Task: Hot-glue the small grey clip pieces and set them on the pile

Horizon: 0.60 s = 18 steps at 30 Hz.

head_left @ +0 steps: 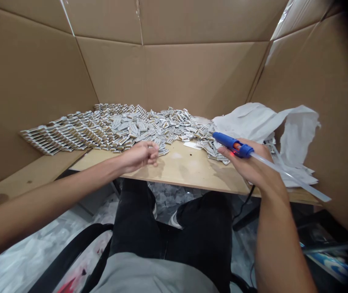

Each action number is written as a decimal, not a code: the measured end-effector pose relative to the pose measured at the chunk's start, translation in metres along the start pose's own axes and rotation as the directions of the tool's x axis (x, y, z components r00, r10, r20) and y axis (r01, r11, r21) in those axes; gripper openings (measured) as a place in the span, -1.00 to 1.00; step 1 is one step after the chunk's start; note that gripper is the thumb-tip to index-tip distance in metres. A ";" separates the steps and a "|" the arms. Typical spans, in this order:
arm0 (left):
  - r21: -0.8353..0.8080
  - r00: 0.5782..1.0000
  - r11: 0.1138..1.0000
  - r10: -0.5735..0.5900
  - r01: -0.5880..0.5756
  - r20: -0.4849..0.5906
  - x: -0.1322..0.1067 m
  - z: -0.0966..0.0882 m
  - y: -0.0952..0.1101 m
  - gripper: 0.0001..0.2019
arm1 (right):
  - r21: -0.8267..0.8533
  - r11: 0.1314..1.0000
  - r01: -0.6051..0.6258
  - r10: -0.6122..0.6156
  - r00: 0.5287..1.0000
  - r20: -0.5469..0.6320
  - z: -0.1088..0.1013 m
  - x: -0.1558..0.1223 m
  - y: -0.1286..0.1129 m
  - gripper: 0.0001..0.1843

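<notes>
No text, label, brand or number can be read anywhere in the view. The blue-and-white printed item (pixel 329 260) at the lower right is too blurred for any lettering to be made out, and the red patch (pixel 70 284) at the lower left shows no legible characters. On the blue glue gun (pixel 226 141) and the small grey pieces (pixel 137 128) heaped on the bench (pixel 176 169), no marking is readable.

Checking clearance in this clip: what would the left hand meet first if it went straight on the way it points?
Probably the loose grey pieces just beyond the left hand, though its height above the tabletop is unclear.
</notes>
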<state>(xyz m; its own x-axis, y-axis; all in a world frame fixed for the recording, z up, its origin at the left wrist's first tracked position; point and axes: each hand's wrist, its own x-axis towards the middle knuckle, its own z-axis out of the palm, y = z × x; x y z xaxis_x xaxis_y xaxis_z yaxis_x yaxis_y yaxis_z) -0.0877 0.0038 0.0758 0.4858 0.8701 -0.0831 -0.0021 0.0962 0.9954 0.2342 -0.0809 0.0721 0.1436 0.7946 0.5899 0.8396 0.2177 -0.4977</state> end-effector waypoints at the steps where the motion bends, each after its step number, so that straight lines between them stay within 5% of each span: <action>1: 0.012 0.996 0.997 -0.076 0.075 0.036 -0.011 0.009 -0.005 -0.83 | 0.000 1.000 0.005 -0.005 1.000 -0.003 0.000 0.000 0.000 -0.49; 3: 0.064 0.966 0.974 -0.224 0.217 0.132 -0.032 0.027 -0.018 -0.84 | 0.000 1.000 0.016 -0.016 1.000 -0.004 0.001 0.000 -0.002 -0.49; 7: 0.369 0.798 0.811 -0.554 0.454 0.237 -0.072 0.062 -0.054 -0.84 | 0.001 0.999 0.033 -0.033 0.999 0.015 0.002 0.000 -0.005 -0.51; 9: 0.478 0.702 0.737 -0.648 0.478 0.297 -0.090 0.073 -0.070 -0.86 | 0.009 0.999 0.033 -0.033 0.999 0.019 0.003 0.000 -0.005 -0.50; 11: 0.561 0.661 0.726 -0.651 0.397 0.374 -0.106 0.081 -0.078 -0.85 | 0.013 0.999 0.030 -0.030 0.999 0.017 0.002 -0.001 -0.005 -0.49; 15: 0.615 0.772 0.780 -0.321 -0.114 0.549 -0.120 0.090 -0.075 -0.62 | 0.017 1.000 0.017 -0.018 0.999 0.040 0.001 -0.001 -0.004 -0.49; 18: 0.653 0.862 0.656 -0.006 -0.380 0.507 -0.107 0.099 -0.069 -0.54 | 0.059 0.998 0.039 -0.049 0.982 0.182 0.004 -0.001 -0.001 -0.51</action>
<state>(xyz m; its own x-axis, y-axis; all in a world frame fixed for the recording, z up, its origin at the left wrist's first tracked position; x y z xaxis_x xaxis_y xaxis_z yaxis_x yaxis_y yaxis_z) -0.0530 -0.1432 0.0210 0.8620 0.5042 -0.0526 0.3846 -0.5827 0.7159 0.2312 -0.0791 0.0696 0.0043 0.8728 0.4880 0.8124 0.2815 -0.5107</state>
